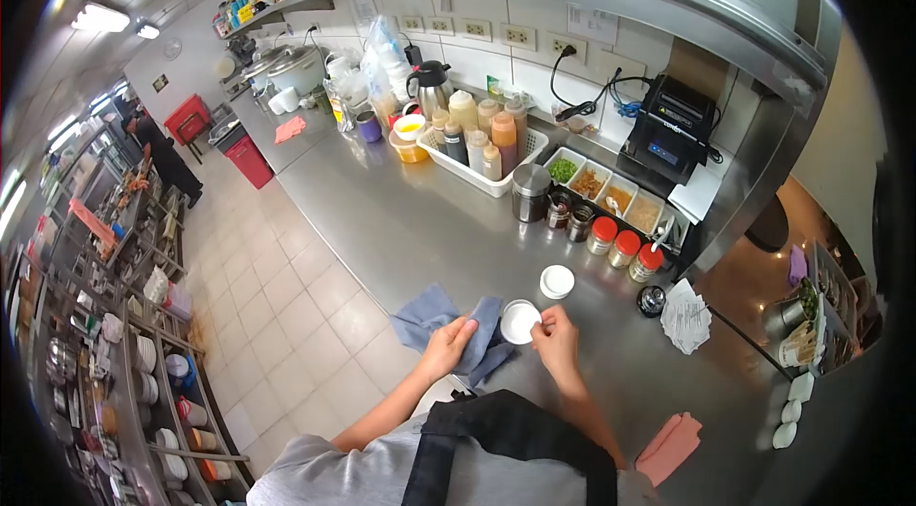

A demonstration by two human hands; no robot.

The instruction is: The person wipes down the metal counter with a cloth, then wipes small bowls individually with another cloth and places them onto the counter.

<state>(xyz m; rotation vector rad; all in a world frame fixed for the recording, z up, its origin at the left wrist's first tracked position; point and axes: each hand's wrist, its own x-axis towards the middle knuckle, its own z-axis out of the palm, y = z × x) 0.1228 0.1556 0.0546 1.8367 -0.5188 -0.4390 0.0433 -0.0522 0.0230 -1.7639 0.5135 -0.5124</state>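
Observation:
My left hand [452, 342] is closed on a blue-grey cloth [426, 313], which hangs in folds on both sides of the fingers. In my right hand [555, 334] a small white bowl [518, 323] is pinched by its rim, its hollow side facing up towards me. Part of the cloth lies right beside the bowl's left edge. Just beyond, another small white bowl [556, 281] stands on the steel counter [382, 220]; whether it is a stack cannot be made out.
A white basket [496, 184] of sauce bottles stands at the back. Right of it are red-lidded jars [625, 247], trays of toppings [618, 196] and a black printer [668, 129]. A pink cloth [670, 447] and paper slips [685, 317] lie rightward. A person [164, 158] stands far left.

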